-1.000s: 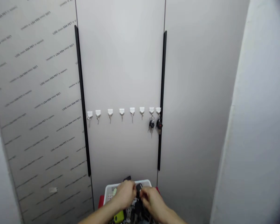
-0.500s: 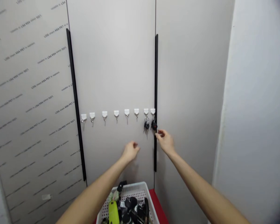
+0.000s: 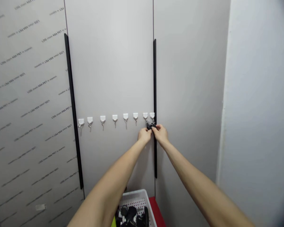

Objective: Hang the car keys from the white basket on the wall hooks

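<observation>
A row of several white hooks point(image 3: 115, 118) is stuck across a grey cabinet door. Black car keys point(image 3: 150, 125) hang from the two rightmost hooks point(image 3: 148, 115). Both my hands are raised to those keys. My left hand point(image 3: 144, 135) is closed with its fingertips pinched on the keys from the left. My right hand point(image 3: 160, 132) pinches them from the right, beside the black door handle strip point(image 3: 154, 107). The hooks further left carry nothing.
A white perforated basket point(image 3: 137, 201) with more black keys stands below on a red surface point(image 3: 157, 213). A second black handle strip point(image 3: 72, 107) runs down the left door edge. Film-covered panel at left, white wall at right.
Both hands rose from the basket to the wall. In the last half second they closed in together onto the keys at the two rightmost hooks.
</observation>
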Available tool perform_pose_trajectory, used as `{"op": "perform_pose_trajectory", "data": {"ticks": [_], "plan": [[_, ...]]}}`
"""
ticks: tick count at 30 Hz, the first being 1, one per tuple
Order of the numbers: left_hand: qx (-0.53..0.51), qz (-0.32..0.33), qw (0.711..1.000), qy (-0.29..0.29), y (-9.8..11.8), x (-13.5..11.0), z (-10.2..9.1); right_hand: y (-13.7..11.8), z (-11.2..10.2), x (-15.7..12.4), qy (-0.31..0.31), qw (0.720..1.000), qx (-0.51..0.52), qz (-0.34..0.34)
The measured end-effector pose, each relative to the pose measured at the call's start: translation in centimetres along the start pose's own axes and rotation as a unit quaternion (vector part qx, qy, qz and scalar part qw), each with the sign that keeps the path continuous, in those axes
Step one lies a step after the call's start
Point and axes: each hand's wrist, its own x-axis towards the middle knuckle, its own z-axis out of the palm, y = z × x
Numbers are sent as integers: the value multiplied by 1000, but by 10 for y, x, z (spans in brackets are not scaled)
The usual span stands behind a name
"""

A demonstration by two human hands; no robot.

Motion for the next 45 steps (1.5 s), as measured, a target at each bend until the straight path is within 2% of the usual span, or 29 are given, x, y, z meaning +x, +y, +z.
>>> {"op": "perform_pose_trajectory", "data": {"ticks": [4, 8, 10, 12, 14, 16, 21, 24, 27, 30, 33, 38, 41, 43, 45], "plan": [[-22, 38, 999, -6, 28, 14, -13, -12, -5, 20, 24, 997, 66, 7], [-32, 56, 998, -27, 63, 25, -34, -35, -10, 44, 7, 994, 107, -3], [-29, 60, 997, -39, 73, 22, -45, -46, -13, 47, -10, 992, 127, -2], [-39, 71, 995, -58, 72, 11, -54, -53, -18, 40, -41, 988, 152, -2], [-63, 79, 992, -82, 57, -7, -59, -53, -22, 20, -98, 979, 179, -3], [-81, 70, 988, -107, 27, -30, -61, -44, -21, -9, -172, 967, 189, 1], [-51, 13, 982, -179, -83, -103, -50, 4, 5, -106, -334, 932, 134, 29], [34, -39, 974, -220, -138, -145, -42, 36, 26, -162, -398, 913, 77, 55], [187, -61, 951, -240, -170, -174, -38, 58, 41, -202, -431, 901, -6, 47], [291, -67, 920, -252, -183, -188, -39, 69, 48, -225, -443, 895, -58, 12], [336, -77, 900, -266, -183, -193, -42, 75, 51, -235, -456, 887, -75, 5], [320, -72, 909, -259, -183, -191, -52, 74, 49, -232, -462, 881, -96, 10], [221, -82, 945, -226, -178, -179, -64, 59, 48, -217, -443, 893, -74, 18], [75, -112, 970, -204, -169, -166, -75, 40, 49, -202, -442, 895, 2, 62], [-102, -144, 964, -198, -153, -149, -87, 14, 51, -184, -441, 880, 125, 129]]}}
